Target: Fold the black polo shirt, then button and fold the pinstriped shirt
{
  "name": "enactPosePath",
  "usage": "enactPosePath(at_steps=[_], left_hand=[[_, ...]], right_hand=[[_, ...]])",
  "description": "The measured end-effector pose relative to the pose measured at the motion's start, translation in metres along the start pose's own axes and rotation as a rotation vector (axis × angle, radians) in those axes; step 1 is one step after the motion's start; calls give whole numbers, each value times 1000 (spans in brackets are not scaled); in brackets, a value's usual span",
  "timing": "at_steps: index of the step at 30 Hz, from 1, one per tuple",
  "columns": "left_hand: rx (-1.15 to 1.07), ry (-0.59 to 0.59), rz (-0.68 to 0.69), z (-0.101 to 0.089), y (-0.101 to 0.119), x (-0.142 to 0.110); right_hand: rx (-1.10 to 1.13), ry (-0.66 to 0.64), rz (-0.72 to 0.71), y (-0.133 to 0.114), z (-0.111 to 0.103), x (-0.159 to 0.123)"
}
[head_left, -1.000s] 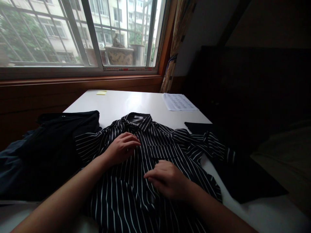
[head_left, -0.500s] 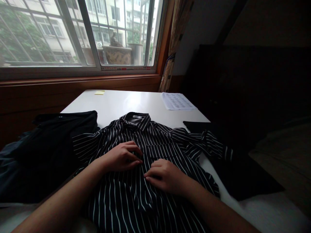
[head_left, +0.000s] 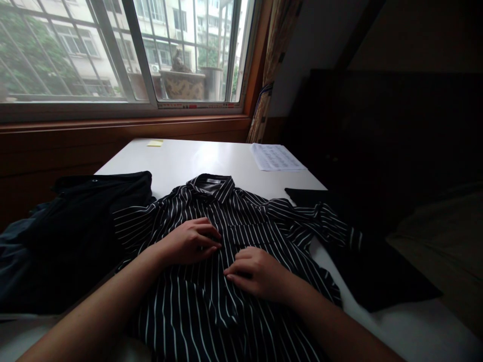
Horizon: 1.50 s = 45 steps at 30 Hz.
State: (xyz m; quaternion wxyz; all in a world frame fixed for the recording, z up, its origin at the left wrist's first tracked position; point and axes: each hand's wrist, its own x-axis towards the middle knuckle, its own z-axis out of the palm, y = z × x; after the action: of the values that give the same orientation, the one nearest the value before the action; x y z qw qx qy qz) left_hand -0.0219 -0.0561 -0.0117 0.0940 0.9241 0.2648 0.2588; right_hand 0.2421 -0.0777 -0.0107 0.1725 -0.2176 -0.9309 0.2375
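Black shirt point(head_left: 251, 217) under left hand point(head_left: 193, 241), right hand point(head_left: 258, 273); papers point(head_left: 277, 157) near table point(head_left: 169, 160) edge

striped shirt point(head_left: 252, 234) cut off at bottom edge, fabric under left hand point(head_left: 190, 242) and right hand point(head_left: 257, 273) hidden, collar label point(head_left: 214, 181) unreadable, print on papers point(head_left: 277, 157) too small to read, blue cloth point(head_left: 14, 244) cut off at left

White table point(head_left: 169, 161), striped shirt point(head_left: 249, 216), printed sheets point(head_left: 277, 158), yellow note point(head_left: 155, 143), what seems dark clothing point(head_left: 86, 216)
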Motion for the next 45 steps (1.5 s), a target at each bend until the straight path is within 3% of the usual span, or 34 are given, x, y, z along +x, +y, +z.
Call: enactPosePath(at_steps=[26, 45], left_hand=[[62, -96, 36, -3, 11, 4], [109, -65, 44, 0, 7, 3]], right_hand=[[-14, 2, -6, 2, 2, 0], [-22, -2, -2, 2, 2, 0]])
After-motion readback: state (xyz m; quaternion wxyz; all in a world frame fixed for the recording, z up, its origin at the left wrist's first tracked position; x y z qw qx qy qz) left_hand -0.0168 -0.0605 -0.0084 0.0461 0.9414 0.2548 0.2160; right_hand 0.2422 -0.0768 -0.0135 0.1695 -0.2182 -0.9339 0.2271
